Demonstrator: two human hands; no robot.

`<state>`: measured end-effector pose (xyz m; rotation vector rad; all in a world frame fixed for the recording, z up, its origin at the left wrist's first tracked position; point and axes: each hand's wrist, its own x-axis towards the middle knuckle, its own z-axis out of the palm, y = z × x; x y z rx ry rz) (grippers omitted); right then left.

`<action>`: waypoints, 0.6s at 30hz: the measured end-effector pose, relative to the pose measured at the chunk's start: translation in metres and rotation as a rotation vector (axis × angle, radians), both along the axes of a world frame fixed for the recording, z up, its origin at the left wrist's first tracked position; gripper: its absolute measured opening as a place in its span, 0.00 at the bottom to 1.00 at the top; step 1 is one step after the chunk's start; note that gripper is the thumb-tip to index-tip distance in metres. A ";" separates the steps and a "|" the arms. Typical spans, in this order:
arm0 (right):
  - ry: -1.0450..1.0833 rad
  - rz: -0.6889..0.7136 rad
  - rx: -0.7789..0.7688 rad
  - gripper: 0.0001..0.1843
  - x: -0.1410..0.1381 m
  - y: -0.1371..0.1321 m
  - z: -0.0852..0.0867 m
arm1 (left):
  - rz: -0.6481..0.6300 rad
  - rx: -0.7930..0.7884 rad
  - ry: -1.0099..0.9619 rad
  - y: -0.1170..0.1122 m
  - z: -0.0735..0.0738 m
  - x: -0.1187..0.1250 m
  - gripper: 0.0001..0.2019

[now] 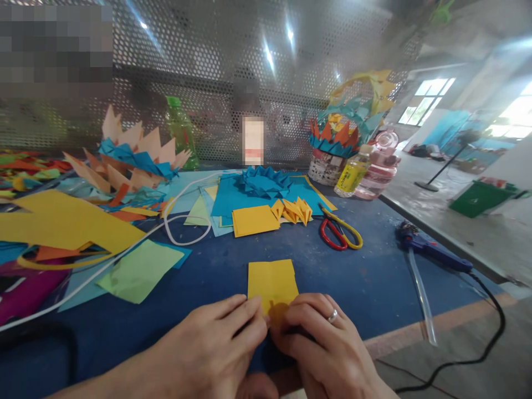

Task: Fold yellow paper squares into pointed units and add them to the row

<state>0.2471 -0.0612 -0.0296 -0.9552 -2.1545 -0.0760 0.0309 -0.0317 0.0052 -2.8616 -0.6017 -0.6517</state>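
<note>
A perforated metal screen (216, 61) is standing behind a blue worktop (357, 277) that is carrying a wide scatter of coloured paper. At the near edge, a yellow paper (272, 281) is lying flat on the worktop, with its far part in plain sight and its near edge tucked under the fingers. The left hand (216, 341) and the right hand (326, 341) are meeting at that near edge. Both are pinching it with curled fingers and thumbs closed onto the sheet, and their fingertips are almost touching each other. The right hand is wearing a ring (332, 316).

Further back, a stack of yellow rectangles (254, 220) is lying just beside a row of folded yellow points (296, 210). Behind these, a blue pleated rosette (265, 182) is resting on blue sheets. Scissors (339, 233) with red and yellow handles are lying to the right of the folded points. A blue glue gun (430, 250) is lying near the right edge, its black cable trailing off the worktop. A light green sheet (139, 271) is lying to the left, with a white cord (183, 224) looping past it. A green bottle (181, 132) is standing by the screen. On the far right, a yellow bottle (351, 175) is standing beside a paper basket (343, 136).
</note>
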 end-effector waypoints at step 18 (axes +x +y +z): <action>0.122 0.042 -0.156 0.20 0.007 -0.002 0.018 | -0.100 0.100 -0.005 0.002 0.009 0.000 0.20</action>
